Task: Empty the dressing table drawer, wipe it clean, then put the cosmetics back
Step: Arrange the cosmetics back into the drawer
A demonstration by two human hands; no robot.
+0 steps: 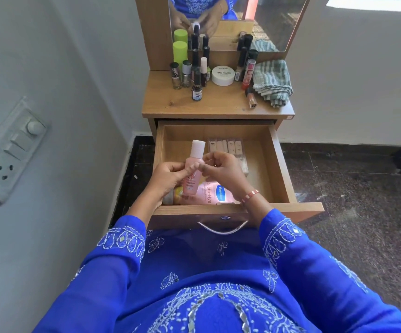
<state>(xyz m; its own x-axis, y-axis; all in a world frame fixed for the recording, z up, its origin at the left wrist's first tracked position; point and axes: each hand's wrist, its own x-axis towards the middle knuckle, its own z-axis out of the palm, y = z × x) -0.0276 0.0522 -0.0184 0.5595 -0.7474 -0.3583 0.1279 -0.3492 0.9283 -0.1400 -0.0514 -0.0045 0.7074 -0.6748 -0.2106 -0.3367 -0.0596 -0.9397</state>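
Drawer (283, 164) stands pulled open beneath both hands, with the left hand (168, 177) gripping a pink bottle (193, 169) upright above it and the right hand (221, 168) pinching something thin against the bottle, too small to identify. Judged stage: either emptying or refilling, which cannot be told; the next move calls for a clear spot. A Vaseline tube (215, 195) lies directly under the hands, a compartmented case (228, 146) just beyond the right hand, and nail polishes (189, 73) and a folded cloth (271, 81) crowd the tabletop (218, 104) farther ahead.

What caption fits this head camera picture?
Both hands, left and right, hold a small pink plastic bottle over the open wooden drawer.
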